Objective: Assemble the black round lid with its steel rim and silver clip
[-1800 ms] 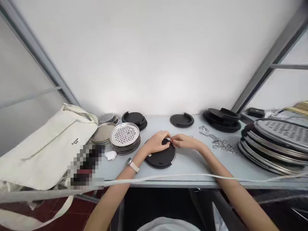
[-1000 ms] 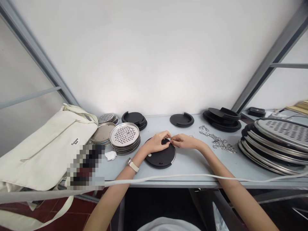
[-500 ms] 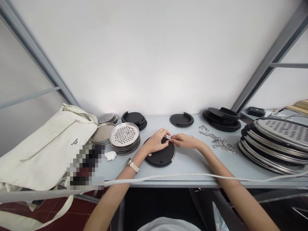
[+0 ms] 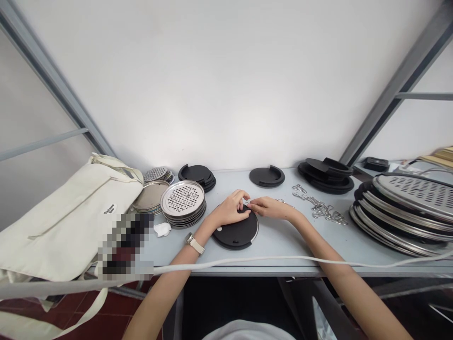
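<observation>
A round black disc with a raised partial rim lies flat on the table, a silvery edge showing at its right side. My left hand is closed on its far part, thumb on top and fingers curled toward the far edge. At the disc's upper right edge, my right hand pinches a small bent-wire clip, mostly hidden by the fingertips. Further wire clips lie in a loose heap to the right. One more wire clip shows just behind my right hand.
Perforated metal discs are stacked left, beside plain metal discs. Black discs stand behind: a left pile, a single disc, a right pile. Large metal discs rise at right. A white cable crosses the front; a cream bag lies left.
The disc has shifted and turned very slightly under my left hand. My right fingertips have moved a little to the left at its edge. The piles stay as they were.
</observation>
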Demonstrator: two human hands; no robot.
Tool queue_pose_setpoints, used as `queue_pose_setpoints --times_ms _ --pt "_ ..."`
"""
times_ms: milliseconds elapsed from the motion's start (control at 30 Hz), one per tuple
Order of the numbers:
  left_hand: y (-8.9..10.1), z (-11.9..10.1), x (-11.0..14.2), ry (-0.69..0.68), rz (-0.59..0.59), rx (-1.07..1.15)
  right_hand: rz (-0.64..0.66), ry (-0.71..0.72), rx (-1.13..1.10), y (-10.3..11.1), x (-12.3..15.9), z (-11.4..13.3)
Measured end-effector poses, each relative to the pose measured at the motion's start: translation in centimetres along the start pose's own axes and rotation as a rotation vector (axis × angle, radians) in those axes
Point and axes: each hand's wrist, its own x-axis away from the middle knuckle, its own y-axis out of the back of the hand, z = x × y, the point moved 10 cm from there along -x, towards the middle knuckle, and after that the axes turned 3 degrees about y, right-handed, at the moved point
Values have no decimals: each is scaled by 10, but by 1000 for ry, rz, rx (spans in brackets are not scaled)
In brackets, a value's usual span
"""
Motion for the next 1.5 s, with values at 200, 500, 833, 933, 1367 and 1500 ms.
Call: queue_pose_setpoints --times_ms 200,500,833,933,1367,1500 --pt "-2 -4 1 -15 28 -24 71 -29 -17 -2 5 -2" --pt "-5 -7 2 -38 62 -107 81 -13 -35 -2 6 2" --pt "-5 -10 1 -53 68 -176 92 -8 -43 -2 7 3" --pt "-5 -10 1 -58 67 -183 90 -7 -43 -2 7 4" --pt "-4 -9 1 -51 51 -182 0 -71 -25 6 7 -5" --pt "-4 -9 1 -55 55 -182 -7 -68 -30 5 5 -7"
